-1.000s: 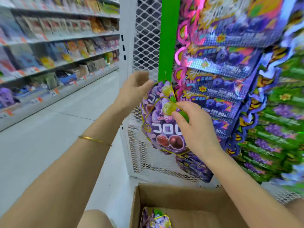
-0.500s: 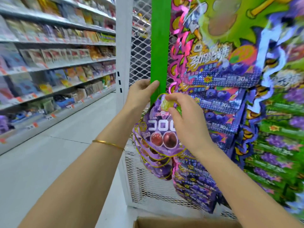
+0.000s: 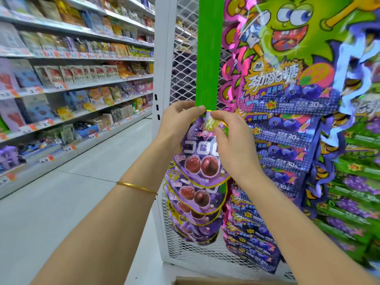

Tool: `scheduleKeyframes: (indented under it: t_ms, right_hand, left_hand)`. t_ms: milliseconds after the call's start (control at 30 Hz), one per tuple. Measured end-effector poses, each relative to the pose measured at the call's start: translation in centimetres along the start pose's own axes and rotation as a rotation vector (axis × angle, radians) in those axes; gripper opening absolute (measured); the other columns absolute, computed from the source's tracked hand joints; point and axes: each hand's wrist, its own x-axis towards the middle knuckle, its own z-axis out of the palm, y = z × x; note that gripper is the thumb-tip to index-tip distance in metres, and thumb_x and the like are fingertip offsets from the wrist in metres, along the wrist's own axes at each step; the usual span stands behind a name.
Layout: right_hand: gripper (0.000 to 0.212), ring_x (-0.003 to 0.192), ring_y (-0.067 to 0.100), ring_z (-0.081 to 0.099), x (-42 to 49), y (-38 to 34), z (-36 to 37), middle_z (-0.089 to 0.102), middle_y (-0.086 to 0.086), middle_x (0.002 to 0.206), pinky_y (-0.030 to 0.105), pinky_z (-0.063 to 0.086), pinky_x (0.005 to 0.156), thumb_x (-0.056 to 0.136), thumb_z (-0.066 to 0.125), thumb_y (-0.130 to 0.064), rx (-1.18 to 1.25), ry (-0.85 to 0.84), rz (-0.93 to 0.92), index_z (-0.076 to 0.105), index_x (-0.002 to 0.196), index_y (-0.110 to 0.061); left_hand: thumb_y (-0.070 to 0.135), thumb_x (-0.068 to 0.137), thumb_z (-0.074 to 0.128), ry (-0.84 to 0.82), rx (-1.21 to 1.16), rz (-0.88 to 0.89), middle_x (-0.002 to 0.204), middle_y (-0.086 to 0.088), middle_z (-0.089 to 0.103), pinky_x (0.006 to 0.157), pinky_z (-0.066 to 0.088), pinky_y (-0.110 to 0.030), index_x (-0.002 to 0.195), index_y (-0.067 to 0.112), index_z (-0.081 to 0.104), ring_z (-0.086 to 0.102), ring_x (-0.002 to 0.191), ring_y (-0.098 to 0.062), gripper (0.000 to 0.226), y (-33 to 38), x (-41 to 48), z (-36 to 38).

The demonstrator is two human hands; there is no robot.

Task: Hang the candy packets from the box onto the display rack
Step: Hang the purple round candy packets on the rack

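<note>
- left hand [image 3: 178, 118] is up at the lower end of the bright green plastic hanging strip [image 3: 207, 48], fingers curled, thumb and fingertips pinching the strip's end.
- right hand [image 3: 232, 145] pinches the top of the purple foil candy packet with two red-brown grapes printed on it [image 3: 195, 163]; the palm covers the packet's right side.
- the candy packet is upright between both hands, its top right at the strip's lower end; cannot tell if it is hooked on, fingers hide that spot.
- more purple grape packets of the same kind [image 3: 195, 208] hang overlapped in a column just below it, in front of the white wire mesh display rack [image 3: 185, 249].
- the green strip runs straight down the front of the rack.
- shiny blue-purple blueberry candy packets [image 3: 287, 140] hang stacked just right of the right hand.
- green grape-print packets [image 3: 353, 202] hang further right, blurred.
- big green cartoon-face header card [image 3: 287, 27] sits above the blueberry packets.
- thin gold bangle [image 3: 135, 187] is on the left wrist.
- brown cardboard box [image 3: 205, 281]: only its top edge shows at the bottom of the view, below the rack; contents out of view.
- long white store shelves [image 3: 82, 83] of packaged snacks with orange price tags line the left side.
- pale tiled floor [image 3: 61, 202] lies between the shelves and the rack.
</note>
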Motion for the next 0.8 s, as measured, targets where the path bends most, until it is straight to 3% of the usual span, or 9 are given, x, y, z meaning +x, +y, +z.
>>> scheduleKeyframes:
  t_ms: [167, 367, 433, 500, 600, 700, 800]
  right_hand:
    - [0.035, 0.114, 0.01, 0.047, 0.1, 0.1, -0.2, 0.051, -0.001, 0.128, 0.012, 0.028, 0.086, 0.095, 0.045, -0.008, -0.018, -0.012, 0.006, 0.052, 0.127, -0.018]
    - [0.035, 0.114, 0.011, 0.048, -0.2, 0.6, 0.0, 0.053, 0.0, 0.126, 0.016, 0.031, 0.089, 0.094, 0.046, -0.008, -0.03, -0.044, 0.006, 0.053, 0.126, -0.018]
    - [0.034, 0.114, 0.013, 0.048, -0.7, 1.2, 0.3, 0.052, 0.0, 0.126, 0.017, 0.031, 0.088, 0.094, 0.046, -0.008, -0.04, -0.068, 0.003, 0.052, 0.126, -0.017]
    - [0.035, 0.114, 0.013, 0.047, -1.1, 1.9, 0.7, 0.051, 0.001, 0.127, 0.017, 0.031, 0.087, 0.094, 0.046, -0.007, -0.053, -0.096, -0.01, 0.051, 0.128, -0.017]
    - [0.039, 0.113, 0.013, 0.047, -1.8, 2.6, 0.8, 0.049, 0.001, 0.126, 0.018, 0.032, 0.088, 0.093, 0.045, -0.005, -0.051, -0.136, -0.034, 0.048, 0.131, -0.018]
    - [0.042, 0.113, 0.012, 0.043, -3.3, 3.0, 0.8, 0.046, 0.004, 0.126, 0.025, 0.035, 0.094, 0.091, 0.047, -0.005, -0.085, -0.151, -0.081, 0.047, 0.131, -0.019]
    - [0.042, 0.125, 0.009, 0.035, -6.6, 3.5, 1.1, 0.036, 0.002, 0.139, 0.014, 0.027, 0.102, 0.09, 0.047, -0.004, -0.122, -0.095, -0.087, 0.047, 0.13, -0.017]
  left_hand:
    - [0.023, 0.079, 0.071, 0.01, 0.015, -0.001, 0.081, 0.004, 0.059, 0.073, 0.045, -0.024, 0.106, 0.012, 0.061, 0.057, 0.079, -0.013, 0.031, 0.1, -0.2, -0.1]
    - [0.024, 0.083, 0.067, 0.009, 0.036, 0.018, 0.069, 0.007, 0.054, 0.053, 0.04, -0.012, 0.095, 0.016, 0.061, 0.049, 0.062, -0.008, 0.016, 0.2, -0.4, -0.3]
    - [0.024, 0.086, 0.065, -0.006, 0.072, 0.032, 0.073, 0.007, 0.057, 0.053, 0.043, -0.01, 0.103, 0.015, 0.06, 0.052, 0.06, -0.005, 0.021, -0.4, -0.6, -0.5]
    - [0.022, 0.087, 0.063, -0.044, 0.148, 0.051, 0.08, 0.008, 0.062, 0.057, 0.045, -0.006, 0.109, 0.014, 0.058, 0.059, 0.061, 0.004, 0.024, -1.8, -1.2, -1.0]
    - [0.011, 0.088, 0.061, -0.111, 0.203, 0.068, 0.093, 0.001, 0.068, 0.072, 0.05, -0.013, 0.109, 0.01, 0.061, 0.064, 0.08, -0.003, 0.021, -4.3, -2.2, -1.7]
    - [0.008, 0.087, 0.06, -0.116, 0.273, 0.205, 0.09, 0.008, 0.064, 0.075, 0.046, -0.013, 0.097, 0.029, 0.063, 0.057, 0.077, 0.006, 0.023, -5.6, -2.9, -2.1]
    - [0.027, 0.079, 0.058, -0.013, 0.487, 0.311, 0.11, 0.013, 0.056, 0.09, 0.036, -0.019, 0.122, 0.025, 0.057, 0.049, 0.101, 0.002, 0.044, -7.5, -4.3, -2.8]
